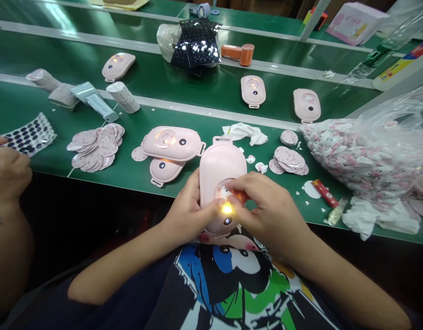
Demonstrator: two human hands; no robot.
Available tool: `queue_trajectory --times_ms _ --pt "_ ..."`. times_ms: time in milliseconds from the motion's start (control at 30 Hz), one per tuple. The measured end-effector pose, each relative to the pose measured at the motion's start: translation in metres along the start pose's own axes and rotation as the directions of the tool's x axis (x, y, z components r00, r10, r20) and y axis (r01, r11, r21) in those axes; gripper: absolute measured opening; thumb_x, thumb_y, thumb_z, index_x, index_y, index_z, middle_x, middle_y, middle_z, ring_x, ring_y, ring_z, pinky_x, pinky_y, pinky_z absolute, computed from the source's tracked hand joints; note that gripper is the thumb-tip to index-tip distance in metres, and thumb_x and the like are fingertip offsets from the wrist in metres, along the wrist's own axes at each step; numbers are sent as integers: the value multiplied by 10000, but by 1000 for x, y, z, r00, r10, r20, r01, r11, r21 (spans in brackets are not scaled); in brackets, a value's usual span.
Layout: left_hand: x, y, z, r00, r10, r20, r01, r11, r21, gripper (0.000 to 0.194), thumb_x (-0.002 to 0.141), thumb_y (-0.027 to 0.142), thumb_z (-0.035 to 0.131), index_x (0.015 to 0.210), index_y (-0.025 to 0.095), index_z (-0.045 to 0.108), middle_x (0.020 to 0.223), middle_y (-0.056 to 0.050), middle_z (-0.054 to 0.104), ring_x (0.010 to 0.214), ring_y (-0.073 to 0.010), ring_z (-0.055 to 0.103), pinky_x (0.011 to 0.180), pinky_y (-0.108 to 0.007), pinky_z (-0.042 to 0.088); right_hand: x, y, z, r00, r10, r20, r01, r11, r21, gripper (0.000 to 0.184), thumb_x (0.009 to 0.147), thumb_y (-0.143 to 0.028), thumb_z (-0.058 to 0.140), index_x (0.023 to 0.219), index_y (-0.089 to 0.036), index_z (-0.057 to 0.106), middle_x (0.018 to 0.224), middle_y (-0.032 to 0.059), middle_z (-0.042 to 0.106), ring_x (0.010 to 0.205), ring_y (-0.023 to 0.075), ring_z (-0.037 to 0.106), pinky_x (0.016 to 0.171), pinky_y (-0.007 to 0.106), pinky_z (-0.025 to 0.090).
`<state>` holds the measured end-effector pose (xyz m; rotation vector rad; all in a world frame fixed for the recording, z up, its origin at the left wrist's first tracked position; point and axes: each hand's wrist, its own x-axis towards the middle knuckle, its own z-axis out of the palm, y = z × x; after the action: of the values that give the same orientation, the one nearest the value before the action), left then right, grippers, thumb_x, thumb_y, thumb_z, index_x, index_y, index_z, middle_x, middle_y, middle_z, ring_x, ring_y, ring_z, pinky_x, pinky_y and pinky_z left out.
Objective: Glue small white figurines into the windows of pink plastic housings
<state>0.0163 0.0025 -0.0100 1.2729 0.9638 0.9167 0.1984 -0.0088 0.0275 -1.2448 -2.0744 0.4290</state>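
My hands hold a pale pink plastic device [220, 172] upright above the green bench edge. My left hand [189, 208] grips its lower side. My right hand [269, 206] pinches at its round clear window, with an orange piece [241, 197] partly hidden under the fingers. A small yellow light [227, 208] glows between my fingertips. Two similar pink devices [172, 144] lie just beyond my hands. A pile of round pink stickers [289, 161] sits to the right, and another pile [96, 147] lies to the left.
A co-worker's hand [8, 174] works at the far left beside a sheet of dark dots [29, 137]. A plastic bag of printed pieces [359, 158] fills the right side. A red tube [325, 193] and white cloth [379, 220] lie nearby. More pink devices [253, 90] stand on a farther green belt.
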Motion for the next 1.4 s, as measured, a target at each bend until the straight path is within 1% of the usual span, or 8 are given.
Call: queue_trajectory --times_ms 200,367,533,700,900,1100,1233,1400 --pt "2 1 -3 993 -75 89 85 990 -113 577 897 337 658 1410 227 418 1422 -97 548 1298 -288 511 1067 -398 424 -6 2 3 994 66 84 -69 997 27 215 859 -123 585 1068 -133 635 984 80 635 915 191 600 796 326 517" --pt "3 0 -7 988 -129 85 143 971 -190 590 883 328 669 1416 226 438 1429 -107 560 1290 -315 529 1019 -400 481 -14 11 -16 995 36 -90 -40 998 -44 140 775 -161 603 914 -149 599 829 47 590 782 175 562 679 294 482" --pt "0 0 -25 968 -242 -66 213 932 -295 660 828 310 721 1427 241 452 1381 -94 615 1249 -326 571 914 -361 563 -45 73 -42 878 474 -64 -467 823 -322 123 796 -233 612 911 -192 629 870 44 625 772 194 597 663 316 459" --pt "1 8 -40 897 -374 -236 299 906 -300 626 758 330 777 1340 291 552 1223 -37 716 1131 -299 650 801 -300 613 -81 123 -48 799 599 -51 -578 742 -338 91 804 -267 629 828 -190 669 798 26 651 666 159 615 585 271 469" --pt "5 14 -39 865 -381 -326 291 911 -293 619 697 316 812 1282 294 611 1129 -20 751 1085 -294 673 746 -273 625 -66 102 -48 827 561 -40 -545 780 -309 168 889 -283 589 995 -182 672 930 60 664 791 178 641 679 307 518" --pt "2 11 -32 903 -340 -262 253 915 -316 684 734 301 785 1376 296 550 1173 -38 731 1115 -301 652 828 -327 605 -10 79 5 915 366 173 -313 911 -268 302 932 -208 572 1228 -200 631 1151 86 651 1078 207 607 928 363 495" --pt "-4 8 -33 917 -326 -231 243 914 -325 675 754 287 773 1385 298 531 1218 -46 710 1128 -294 645 822 -319 595 12 79 32 908 365 208 -299 909 -291 320 906 -94 515 1174 -148 681 1049 139 653 986 265 629 829 404 516" --pt "-9 4 -36 934 -276 -227 205 935 -290 626 780 286 753 1370 281 541 1259 -65 691 1162 -301 629 903 -354 562 12 76 23 917 345 201 -315 934 -166 329 914 -91 499 1184 -165 672 1006 91 677 898 195 656 789 334 532"
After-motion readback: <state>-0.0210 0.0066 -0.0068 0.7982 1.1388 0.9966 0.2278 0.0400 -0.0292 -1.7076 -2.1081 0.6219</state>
